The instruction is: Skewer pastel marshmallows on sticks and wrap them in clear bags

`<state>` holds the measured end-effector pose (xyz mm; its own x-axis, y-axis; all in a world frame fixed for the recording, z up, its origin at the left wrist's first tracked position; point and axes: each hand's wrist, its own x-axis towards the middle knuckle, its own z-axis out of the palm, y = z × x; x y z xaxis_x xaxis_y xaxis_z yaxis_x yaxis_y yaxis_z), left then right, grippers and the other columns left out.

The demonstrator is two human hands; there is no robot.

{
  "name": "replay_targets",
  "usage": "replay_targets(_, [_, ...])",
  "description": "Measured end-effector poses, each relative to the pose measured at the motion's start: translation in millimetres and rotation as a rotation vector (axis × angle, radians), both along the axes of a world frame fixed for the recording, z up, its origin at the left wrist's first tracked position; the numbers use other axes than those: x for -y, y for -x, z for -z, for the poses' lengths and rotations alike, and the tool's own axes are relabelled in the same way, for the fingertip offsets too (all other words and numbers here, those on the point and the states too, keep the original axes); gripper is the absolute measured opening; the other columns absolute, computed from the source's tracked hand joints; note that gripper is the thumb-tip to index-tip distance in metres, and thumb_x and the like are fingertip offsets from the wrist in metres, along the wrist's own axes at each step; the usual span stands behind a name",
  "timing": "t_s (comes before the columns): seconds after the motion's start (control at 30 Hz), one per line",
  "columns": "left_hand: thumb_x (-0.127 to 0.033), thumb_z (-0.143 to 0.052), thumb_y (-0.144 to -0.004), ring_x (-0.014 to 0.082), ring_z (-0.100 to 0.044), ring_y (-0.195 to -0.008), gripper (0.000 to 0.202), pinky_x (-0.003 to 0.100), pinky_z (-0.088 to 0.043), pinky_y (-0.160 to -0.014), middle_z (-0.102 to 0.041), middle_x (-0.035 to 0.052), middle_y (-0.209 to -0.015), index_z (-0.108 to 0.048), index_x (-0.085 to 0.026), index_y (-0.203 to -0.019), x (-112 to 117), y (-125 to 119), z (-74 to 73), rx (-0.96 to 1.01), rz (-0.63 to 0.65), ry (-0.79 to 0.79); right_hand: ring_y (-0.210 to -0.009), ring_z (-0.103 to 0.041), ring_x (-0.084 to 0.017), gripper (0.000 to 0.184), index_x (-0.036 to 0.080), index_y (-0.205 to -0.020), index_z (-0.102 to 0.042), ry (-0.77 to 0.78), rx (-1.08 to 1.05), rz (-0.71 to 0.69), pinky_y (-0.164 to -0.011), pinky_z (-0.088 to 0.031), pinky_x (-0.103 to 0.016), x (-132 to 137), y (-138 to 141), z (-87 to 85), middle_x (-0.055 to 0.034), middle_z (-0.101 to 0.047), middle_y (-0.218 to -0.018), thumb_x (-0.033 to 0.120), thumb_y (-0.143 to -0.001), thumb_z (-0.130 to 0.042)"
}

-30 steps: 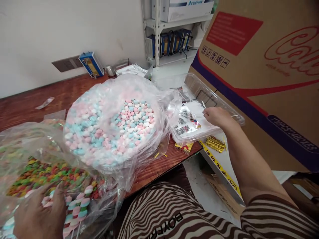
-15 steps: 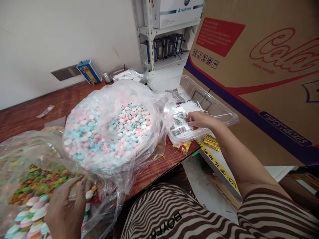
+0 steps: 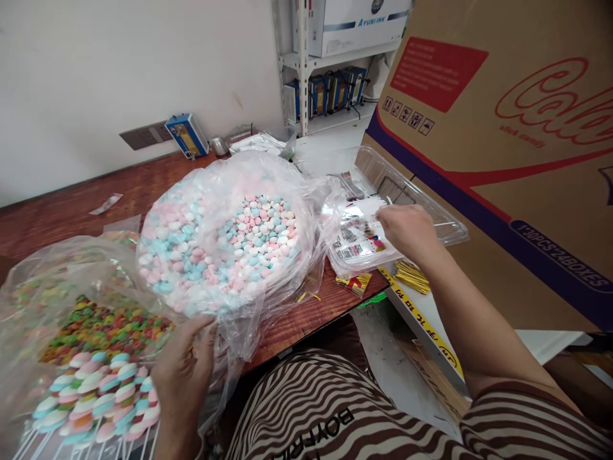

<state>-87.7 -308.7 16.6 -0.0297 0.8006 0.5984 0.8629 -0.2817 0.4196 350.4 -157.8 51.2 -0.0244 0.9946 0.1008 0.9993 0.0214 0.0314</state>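
Note:
My right hand [image 3: 407,230] is closed above a clear plastic tray [image 3: 453,231]; what its fingers hold, if anything, is hidden. Under it in the tray lie printed plastic wrappers [image 3: 353,236] and thin white sticks. My left hand [image 3: 184,370] has its thumb and fingers apart, beside the crumpled clear bag at the table's front edge, with nothing visible in it. To its left lie several candy skewers [image 3: 103,396], pastel pieces stacked on white sticks. Behind them is a bag of multicoloured ring candies [image 3: 110,326]. Between the hands sits a big bag of pink, blue and white candies [image 3: 263,223].
A large cardboard box [image 3: 479,134] stands on the right. White shelving [image 3: 302,70] holds a carton and blue boxed devices at the back. Another blue device [image 3: 188,136] leans on the wall. Yellow twist ties [image 3: 412,277] lie below the tray.
My left hand has moved right, away from over the candies, uncovering the skewers. My right hand has lifted slightly and shifted right, its fingers drawn together. The view has shifted a little.

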Motion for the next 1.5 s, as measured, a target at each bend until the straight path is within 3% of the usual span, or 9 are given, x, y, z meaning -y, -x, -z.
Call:
replay_targets(0.17, [-0.033, -0.064, -0.092, 0.0224, -0.072, -0.101, 0.019, 0.035, -0.055, -0.091, -0.078, 0.0075, -0.106, -0.078, -0.024, -0.102, 2, -83, -6.1, 0.591, 0.491, 0.654, -0.081, -0.068, -0.021, 0.019, 0.022, -0.1, -0.071, -0.565, -0.407, -0.272, -0.076, -0.047, -0.032, 56, 45, -26.7, -0.0044, -0.076, -0.091, 0.021, -0.096, -0.052])
replay_targets(0.27, [-0.044, -0.084, -0.074, 0.0306, -0.063, -0.125, 0.069, 0.046, -0.05, -0.104, -0.064, 0.0138, -0.14, -0.062, -0.03, -0.138, -7, -128, 5.4, 1.036, 0.877, 1.08, -0.081, -0.069, -0.016, 0.015, 0.024, -0.103, -0.069, -0.385, -0.773, -0.571, -0.075, -0.05, -0.026, 84, 87, -33.8, -0.0009, -0.074, -0.092, 0.018, -0.096, -0.056])
replay_targets(0.37, [-0.054, -0.095, -0.05, 0.0361, -0.051, -0.139, 0.105, 0.051, -0.043, -0.111, -0.052, 0.0133, -0.153, -0.055, -0.034, -0.144, -12, -145, 18.0, 1.359, 1.09, 1.012, -0.081, -0.069, -0.014, 0.016, 0.024, -0.102, -0.068, -0.158, -1.005, -0.721, -0.073, -0.052, -0.024, 99, 125, -26.9, -0.0003, -0.073, -0.091, 0.015, -0.096, -0.056])
replay_targets(0.47, [-0.051, -0.094, -0.055, 0.0342, -0.054, -0.136, 0.096, 0.05, -0.041, -0.114, -0.06, 0.0116, -0.145, -0.058, -0.031, -0.141, -5, -138, 17.7, 1.582, 0.844, 0.728, -0.083, -0.069, -0.015, 0.015, 0.023, -0.1, -0.069, -0.058, -1.104, -0.727, -0.075, -0.053, -0.026, 103, 150, -9.6, -0.0013, -0.073, -0.09, 0.016, -0.096, -0.056])
replay_targets(0.6, [-0.041, -0.085, -0.074, 0.0231, -0.07, -0.106, 0.042, 0.039, -0.051, -0.102, -0.077, 0.0073, -0.106, -0.076, -0.021, -0.109, 8, -117, 9.9, 1.73, 0.308, 0.391, -0.085, -0.067, -0.017, 0.014, 0.022, -0.103, -0.07, 0.096, -1.2, -0.671, -0.077, -0.053, -0.029, 107, 174, 15.9, -0.0027, -0.072, -0.093, 0.021, -0.094, -0.059])
replay_targets(0.73, [-0.037, -0.095, -0.057, 0.0126, -0.066, -0.072, 0.034, 0.027, -0.055, -0.077, -0.074, 0.0019, -0.076, -0.076, -0.017, -0.075, 12, -104, 13.4, 1.811, 0.026, 0.242, -0.08, -0.064, -0.018, 0.023, 0.023, -0.108, -0.067, 0.318, -1.466, -0.528, -0.072, -0.054, -0.03, 117, 202, 36.1, -0.0029, -0.07, -0.092, 0.035, -0.088, -0.069])
replay_targets(0.97, [-0.035, -0.099, -0.046, 0.007, -0.055, -0.057, 0.042, 0.022, -0.047, -0.062, -0.065, -0.0037, -0.062, -0.068, -0.015, -0.066, 15, -94, 22.2, 1.836, -0.034, 0.19, -0.065, -0.049, -0.014, 0.029, 0.021, -0.072, -0.059, 0.313, -1.479, -0.451, -0.061, -0.041, -0.026, 128, 227, 52.6, 0.0019, -0.056, -0.067, 0.044, -0.089, -0.065])
replay_targets(1.2, [-0.037, -0.091, -0.065, 0.008, -0.054, -0.06, 0.035, 0.023, -0.046, -0.064, -0.063, -0.0026, -0.069, -0.069, -0.016, -0.08, 21, -90, 29.8, 1.805, 0.076, 0.241, -0.059, -0.037, -0.012, 0.039, 0.02, -0.062, -0.05, 0.248, -1.352, -0.491, -0.056, -0.031, -0.025, 127, 223, 51.1, 0.0042, -0.042, -0.06, 0.043, -0.093, -0.058])
replay_targets(1.5, [-0.037, -0.096, -0.051, 0.0083, -0.053, -0.058, 0.041, 0.022, -0.043, -0.058, -0.061, -0.0037, -0.062, -0.064, -0.016, -0.065, 17, -86, 36.2, 1.725, -0.067, 0.221, -0.068, -0.049, -0.014, 0.026, 0.021, -0.08, -0.061, 0.46, -1.452, -0.482, -0.063, -0.04, -0.025, 125, 228, 59.0, 0.0021, -0.058, -0.074, 0.044, -0.083, -0.072])
